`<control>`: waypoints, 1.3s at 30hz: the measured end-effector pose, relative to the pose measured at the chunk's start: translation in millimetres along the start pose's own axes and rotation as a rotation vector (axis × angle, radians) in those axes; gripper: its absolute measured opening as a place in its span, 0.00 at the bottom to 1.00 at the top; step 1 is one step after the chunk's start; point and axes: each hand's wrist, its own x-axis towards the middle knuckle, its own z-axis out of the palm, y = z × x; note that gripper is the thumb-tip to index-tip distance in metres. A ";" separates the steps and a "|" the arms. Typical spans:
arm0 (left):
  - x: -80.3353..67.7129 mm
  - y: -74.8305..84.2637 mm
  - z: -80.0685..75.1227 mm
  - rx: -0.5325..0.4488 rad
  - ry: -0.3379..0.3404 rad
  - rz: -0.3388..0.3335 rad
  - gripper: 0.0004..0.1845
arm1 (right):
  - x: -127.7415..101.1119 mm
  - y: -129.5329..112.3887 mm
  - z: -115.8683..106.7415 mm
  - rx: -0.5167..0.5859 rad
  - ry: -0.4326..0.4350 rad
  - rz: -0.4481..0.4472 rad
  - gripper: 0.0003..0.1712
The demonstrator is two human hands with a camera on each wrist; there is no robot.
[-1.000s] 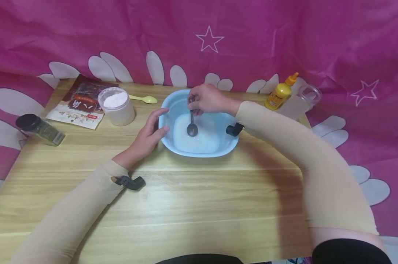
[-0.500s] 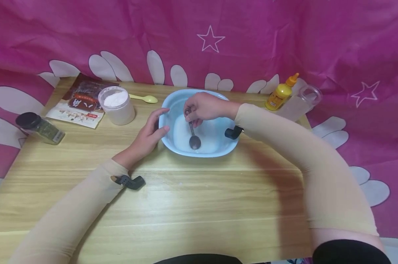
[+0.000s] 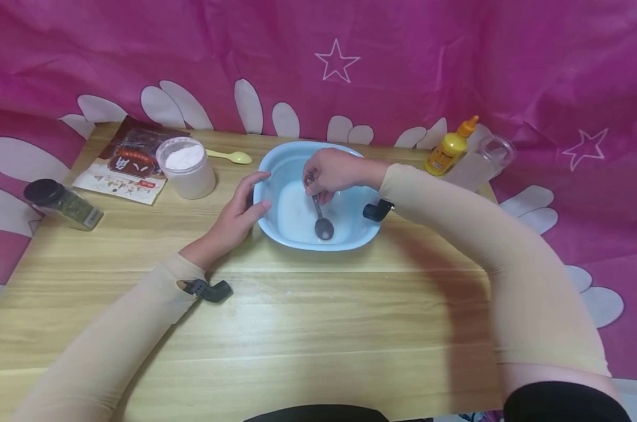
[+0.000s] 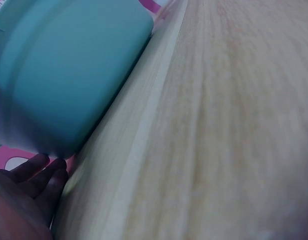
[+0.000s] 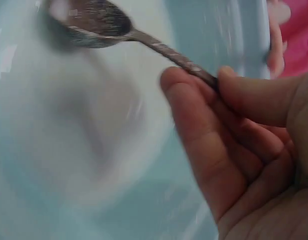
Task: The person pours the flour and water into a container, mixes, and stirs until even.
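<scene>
Right hand [image 3: 333, 171] pinched metal spoon [image 3: 321, 220], its handle top hidden in the grip, bowl end at 6 o'clock inside light-blue basin [image 3: 276, 161] mid-desk [image 3: 318, 316]. Left hand [image 3: 237, 215] lay relaxed against the basin's 9 o'clock wall. White contents blurred.

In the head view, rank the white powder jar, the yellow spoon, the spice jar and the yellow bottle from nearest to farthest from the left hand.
From the left hand:
1. White powder jar, just up and left of the hand.
2. Yellow spoon, behind the jar; nearly as close, so this order is a near call.
3. Spice jar, lying at the table's far left edge.
4. Yellow bottle, past the bowl on the right.
</scene>
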 end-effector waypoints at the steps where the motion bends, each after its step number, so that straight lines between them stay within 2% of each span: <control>1: -0.1 0.1 -0.2 -0.008 0.001 0.004 0.32 | 0.6 -3.5 3.7 0.023 -0.006 -0.021 0.06; 3: -0.4 0.5 -0.6 -0.020 0.000 0.008 0.32 | 3.7 -9.2 8.6 0.061 0.014 -0.063 0.06; 6: -1.1 1.5 -0.9 -0.018 0.000 0.004 0.32 | 10.0 -11.2 7.1 0.061 0.113 -0.097 0.05; 10: -0.5 2.1 -0.4 0.014 -0.009 -0.013 0.32 | 10.4 0.5 -6.5 -0.014 0.278 -0.047 0.06; 13: 0.6 0.7 0.0 0.027 -0.014 -0.018 0.33 | 3.2 9.8 -15.8 -0.098 0.313 0.017 0.06; 15: 1.0 0.5 -0.3 0.033 -0.011 -0.020 0.33 | -2.2 12.7 -19.0 -0.145 0.273 0.037 0.06; 18: 0.8 0.3 -1.3 0.037 -0.004 -0.019 0.33 | -6.6 10.9 -16.4 -0.151 0.132 0.028 0.04; 21: 0.3 -0.5 -1.7 0.026 -0.001 -0.012 0.33 | -5.7 1.9 -4.5 -0.079 0.002 -0.023 0.04; 24: -0.4 -1.7 -1.0 -0.004 -0.001 0.000 0.33 | 0.6 -9.6 10.2 0.020 -0.035 -0.094 0.04; 26: -0.9 -1.9 -0.7 -0.022 -0.003 0.007 0.33 | 5.1 -17.3 17.3 0.078 0.003 -0.138 0.05; 30: -2.0 -3.2 -0.2 -0.035 -0.003 0.009 0.33 | 14.0 -25.6 20.6 0.122 0.160 -0.170 0.06; 34: -2.1 -4.0 -0.1 -0.023 -0.004 0.007 0.33 | 19.8 -20.3 12.3 0.095 0.315 -0.104 0.08; 39: -0.7 -3.5 -0.8 -0.005 0.000 0.011 0.33 | 18.8 -3.5 -3.6 0.039 0.449 0.004 0.10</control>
